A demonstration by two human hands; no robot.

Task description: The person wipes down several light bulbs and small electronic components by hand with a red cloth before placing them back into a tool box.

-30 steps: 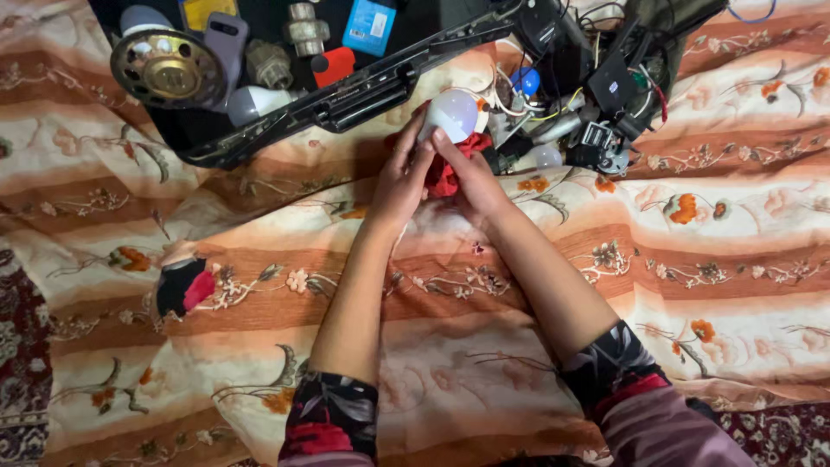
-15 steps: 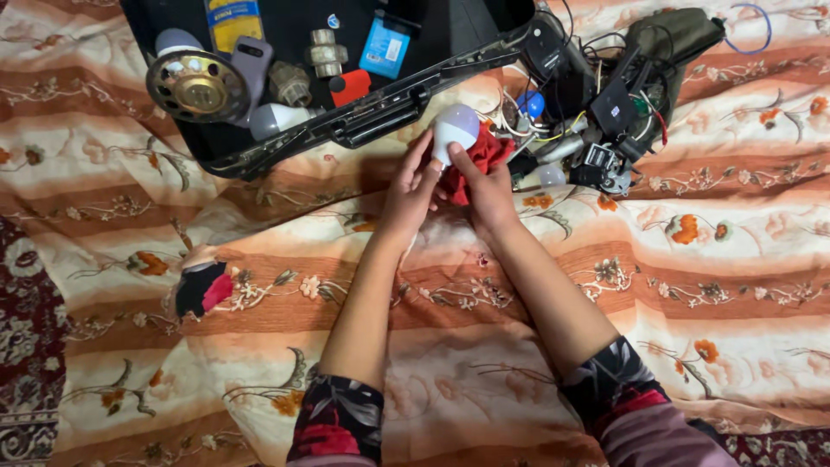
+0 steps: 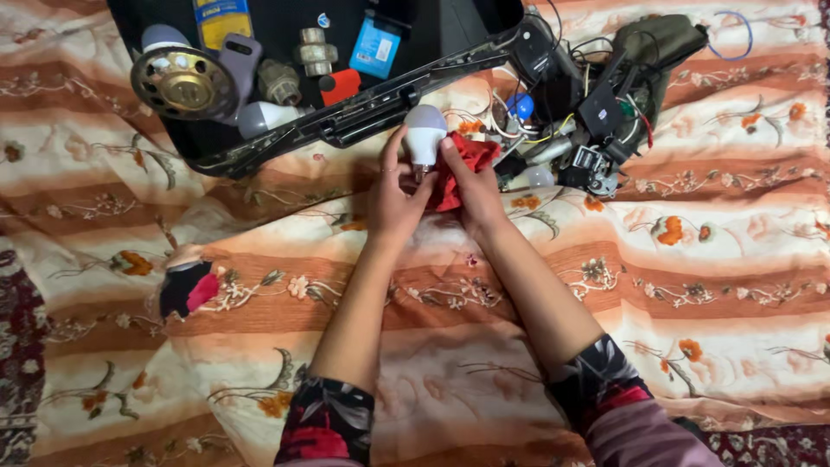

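Scene: A person sits over a floral orange-and-cream bedspread (image 3: 709,285), both forearms stretched toward an open black case (image 3: 259,143) lying at the top of the cloth.
Left hand: The left hand (image 3: 396,195) is curled around the base of a white bulb (image 3: 425,131), thumb and fingers closed on its lower part, just below the case's front edge.
Right hand: The right hand (image 3: 471,186) clutches a red cloth (image 3: 458,164), its fingertip pressed against the bulb's right side; the cloth bunches between palm and bulb.
Bulb: It stands dome-up between the two hands, close against the case's front rim and not resting on the bedspread.
Inside the case: A round brass-coloured speaker (image 3: 180,82) sits at the case's left end, with a second white bulb (image 3: 259,117) lying just beside it toward the front rim. Two metal pipe fittings (image 3: 298,69), a small red block (image 3: 341,85) and a blue packet (image 3: 373,47) lie further right within the case.
Right of the case: A tangle of wires and small electronic parts (image 3: 579,112) spills off the case's right end, a blue bulb (image 3: 520,105) among them.
Below-left of the case: A small black-and-red fabric item (image 3: 186,287) lies well apart on the bedspread.
Sleeves: Dark flowered cuffs (image 3: 328,424) cover both arms near the elbows.
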